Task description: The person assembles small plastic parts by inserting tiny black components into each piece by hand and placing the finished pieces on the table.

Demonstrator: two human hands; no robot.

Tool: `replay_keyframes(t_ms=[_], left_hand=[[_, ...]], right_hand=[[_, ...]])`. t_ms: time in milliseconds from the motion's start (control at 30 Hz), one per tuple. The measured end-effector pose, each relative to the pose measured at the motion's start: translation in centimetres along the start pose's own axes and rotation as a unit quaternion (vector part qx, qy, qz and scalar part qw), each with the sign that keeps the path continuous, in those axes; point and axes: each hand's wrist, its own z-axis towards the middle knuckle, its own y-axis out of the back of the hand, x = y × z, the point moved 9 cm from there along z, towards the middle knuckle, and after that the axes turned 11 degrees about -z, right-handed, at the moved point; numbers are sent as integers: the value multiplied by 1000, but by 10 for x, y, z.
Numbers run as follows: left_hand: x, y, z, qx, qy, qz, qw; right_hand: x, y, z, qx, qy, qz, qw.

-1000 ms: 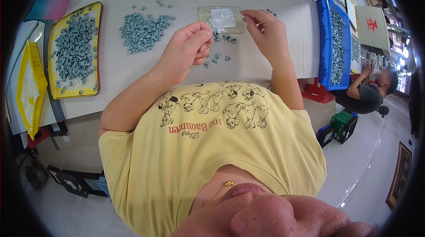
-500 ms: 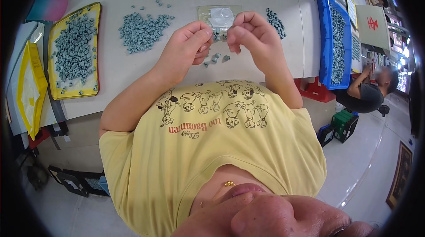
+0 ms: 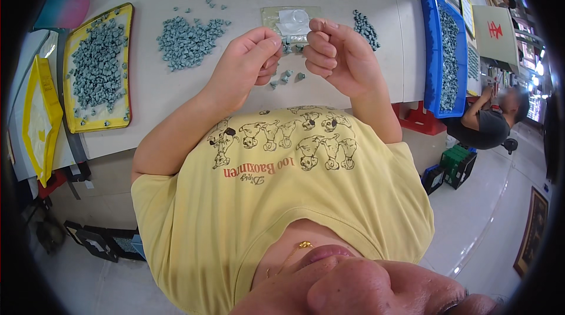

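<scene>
Above the front of the white table, my left hand [image 3: 250,63] is closed, thumb pressed on the curled index finger; what it pinches is hidden. My right hand [image 3: 341,56] faces it, a short gap away, with thumb and index tip together and the other fingers curled; anything between the tips is too small to name. Several small grey-green parts [image 3: 286,76] lie on the table below and between the hands. Just beyond them rests a clear flat bag with a white label [image 3: 292,20]. A larger heap of the same parts [image 3: 189,43] spreads left of my left hand.
A yellow tray [image 3: 129,79] of parts is at the left, a blue bin [image 3: 432,56] of parts at the right. A small pile [image 3: 366,29] lies beyond my right hand. Beside the bin, a person [image 3: 488,123] sits. A red crate [image 3: 419,120] stands below the table's right edge.
My right hand has turned and its fingers have curled in, the thumb and index tip now raised and together. My left hand has hardly moved.
</scene>
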Motion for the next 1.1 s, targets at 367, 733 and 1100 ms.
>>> replay_keyframes(t_ms=[367,733,1100], left_hand=[[-1,3,-1,2,1,-2,1000],[-4,3,-2,8,-20,42,999],[-10,5,-4,20,-54,99,993]], right_hand=[[8,7,0,-84,73,-129,985],[13,10,-1,-147,138,-370,907],[1,3,4,-108,93,-414,899]])
